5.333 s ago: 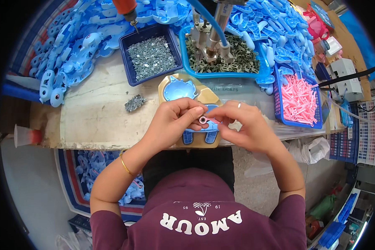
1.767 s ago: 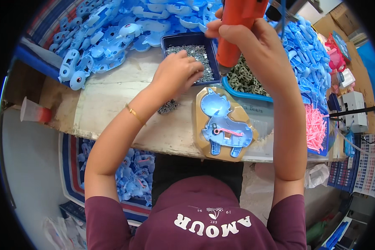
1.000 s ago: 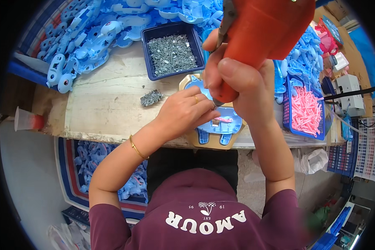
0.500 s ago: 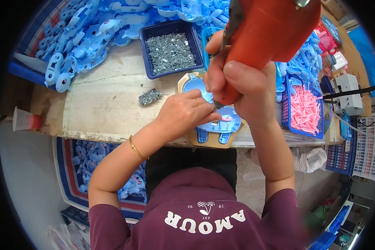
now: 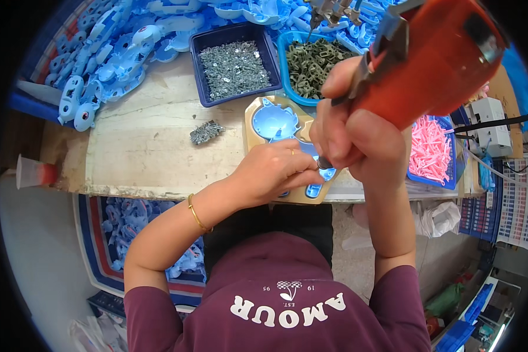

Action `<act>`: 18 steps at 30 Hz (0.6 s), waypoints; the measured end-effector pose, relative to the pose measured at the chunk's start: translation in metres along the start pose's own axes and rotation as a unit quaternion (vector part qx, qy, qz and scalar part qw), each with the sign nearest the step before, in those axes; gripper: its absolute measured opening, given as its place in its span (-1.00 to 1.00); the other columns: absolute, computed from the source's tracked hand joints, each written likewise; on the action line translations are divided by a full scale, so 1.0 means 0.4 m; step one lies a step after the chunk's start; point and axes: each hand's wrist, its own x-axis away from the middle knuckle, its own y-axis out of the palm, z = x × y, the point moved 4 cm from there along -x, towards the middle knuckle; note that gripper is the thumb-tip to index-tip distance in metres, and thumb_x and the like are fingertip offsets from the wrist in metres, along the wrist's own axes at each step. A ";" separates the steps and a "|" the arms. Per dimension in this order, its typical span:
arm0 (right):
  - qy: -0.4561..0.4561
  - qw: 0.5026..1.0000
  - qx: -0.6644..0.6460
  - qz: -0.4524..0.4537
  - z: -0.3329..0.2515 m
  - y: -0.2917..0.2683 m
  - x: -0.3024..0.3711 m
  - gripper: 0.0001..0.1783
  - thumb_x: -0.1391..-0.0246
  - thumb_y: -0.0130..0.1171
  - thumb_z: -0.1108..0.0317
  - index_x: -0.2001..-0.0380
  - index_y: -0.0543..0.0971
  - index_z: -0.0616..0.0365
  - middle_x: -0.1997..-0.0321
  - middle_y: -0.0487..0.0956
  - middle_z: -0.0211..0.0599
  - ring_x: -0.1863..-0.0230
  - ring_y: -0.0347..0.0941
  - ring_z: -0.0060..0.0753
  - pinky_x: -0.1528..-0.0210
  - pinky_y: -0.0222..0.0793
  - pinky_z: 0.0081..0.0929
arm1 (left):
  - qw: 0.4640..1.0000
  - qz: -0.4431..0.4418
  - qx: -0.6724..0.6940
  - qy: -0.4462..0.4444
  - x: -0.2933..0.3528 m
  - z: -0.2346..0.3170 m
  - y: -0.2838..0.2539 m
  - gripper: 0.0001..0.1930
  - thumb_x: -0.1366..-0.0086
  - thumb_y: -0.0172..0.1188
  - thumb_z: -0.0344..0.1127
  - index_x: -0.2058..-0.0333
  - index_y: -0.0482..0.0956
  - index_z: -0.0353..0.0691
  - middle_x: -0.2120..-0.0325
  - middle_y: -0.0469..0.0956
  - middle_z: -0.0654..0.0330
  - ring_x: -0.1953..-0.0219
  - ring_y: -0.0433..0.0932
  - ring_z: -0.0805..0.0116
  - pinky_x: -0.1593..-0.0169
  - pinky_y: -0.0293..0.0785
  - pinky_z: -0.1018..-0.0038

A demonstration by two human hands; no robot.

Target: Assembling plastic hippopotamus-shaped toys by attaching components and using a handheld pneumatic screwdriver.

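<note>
My right hand (image 5: 358, 126) is wrapped round an orange power screwdriver (image 5: 434, 61), which tilts down to the left. Its metal tip meets the fingertips of my left hand (image 5: 278, 171), pinched together over the lower right of a blue plastic toy shell (image 5: 274, 122). Whatever those left fingers hold is too small or hidden to make out. The shell lies hollow side up in a tan holding block (image 5: 251, 132) at the table's front edge. Both hands cover much of the shell's lower half. A small heap of screws (image 5: 206, 132) lies left of the block.
Behind the block stand a dark blue bin (image 5: 198, 79) of screws and a light blue tub (image 5: 286, 73) of dark green parts. Blue shells (image 5: 120, 64) pile up at the back left. A basket of pink pieces (image 5: 431, 151) is at right, a cup (image 5: 36, 171) far left.
The screwdriver and my right hand have swung right and tilted more, uncovering the tub of green parts. My left hand has shifted slightly right and down along the shell. The block has moved slightly left.
</note>
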 end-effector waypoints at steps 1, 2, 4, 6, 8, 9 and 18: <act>-0.014 1.000 -0.009 -0.006 -0.003 -0.004 0.003 -0.51 -0.13 0.25 0.18 0.03 0.38 0.32 0.70 0.39 -0.41 0.72 0.22 -0.60 0.59 0.23 -0.55 | 1.000 -0.001 0.001 0.000 -0.004 0.004 -0.003 -0.78 -0.20 0.38 -0.14 0.34 0.64 -0.14 0.49 0.58 0.25 0.33 0.56 0.19 0.29 0.51 0.26; -0.026 0.999 0.000 -0.028 -0.007 -0.009 0.003 -0.49 -0.15 0.25 0.15 0.02 0.38 0.32 0.69 0.41 -0.40 0.71 0.24 -0.60 0.59 0.23 -0.55 | 0.999 0.005 -0.043 0.020 -0.010 0.012 -0.008 -0.77 -0.19 0.39 -0.14 0.29 0.63 -0.13 0.44 0.59 0.25 0.29 0.56 0.18 0.24 0.51 0.26; -0.041 0.999 0.003 -0.024 -0.007 -0.017 0.004 -0.49 -0.15 0.25 0.15 0.02 0.38 0.32 0.69 0.42 -0.40 0.71 0.24 -0.60 0.58 0.23 -0.55 | 0.995 0.010 -0.085 0.041 -0.019 0.025 -0.013 -0.74 -0.17 0.40 -0.14 0.25 0.62 -0.11 0.38 0.61 0.25 0.24 0.56 0.17 0.20 0.51 0.26; -0.056 0.998 0.005 -0.022 -0.010 -0.020 0.006 -0.49 -0.15 0.25 0.16 0.02 0.38 0.32 0.68 0.42 -0.39 0.71 0.25 -0.61 0.58 0.23 -0.55 | 0.993 0.052 -0.097 0.053 -0.019 0.039 -0.026 -0.70 -0.14 0.43 -0.15 0.21 0.59 -0.10 0.30 0.63 0.27 0.17 0.54 0.16 0.11 0.50 0.25; -0.045 0.999 0.010 -0.015 -0.009 -0.018 0.008 -0.48 -0.15 0.26 0.16 0.00 0.38 0.33 0.67 0.43 -0.38 0.71 0.24 -0.61 0.58 0.23 -0.56 | 0.991 0.058 -0.105 0.058 -0.018 0.036 -0.022 -0.73 -0.15 0.42 -0.17 0.23 0.59 -0.09 0.29 0.63 0.27 0.16 0.55 0.17 0.11 0.50 0.25; -0.045 0.999 0.011 -0.014 -0.010 -0.019 0.009 -0.48 -0.15 0.26 0.16 0.00 0.38 0.33 0.67 0.43 -0.38 0.71 0.24 -0.61 0.58 0.23 -0.56 | 0.989 0.065 -0.113 0.063 -0.019 0.036 -0.020 -0.75 -0.15 0.41 -0.18 0.25 0.59 -0.09 0.28 0.64 0.28 0.16 0.55 0.18 0.10 0.49 0.26; -0.053 0.997 0.046 0.042 -0.013 -0.010 0.027 -0.53 -0.11 0.22 0.27 0.00 0.39 0.34 0.67 0.43 -0.36 0.71 0.25 -0.59 0.59 0.23 -0.54 | 0.994 0.110 -0.008 -0.026 0.009 0.027 0.018 -0.82 -0.22 0.38 -0.27 0.25 0.63 -0.15 0.37 0.64 0.20 0.21 0.58 0.13 0.13 0.48 0.23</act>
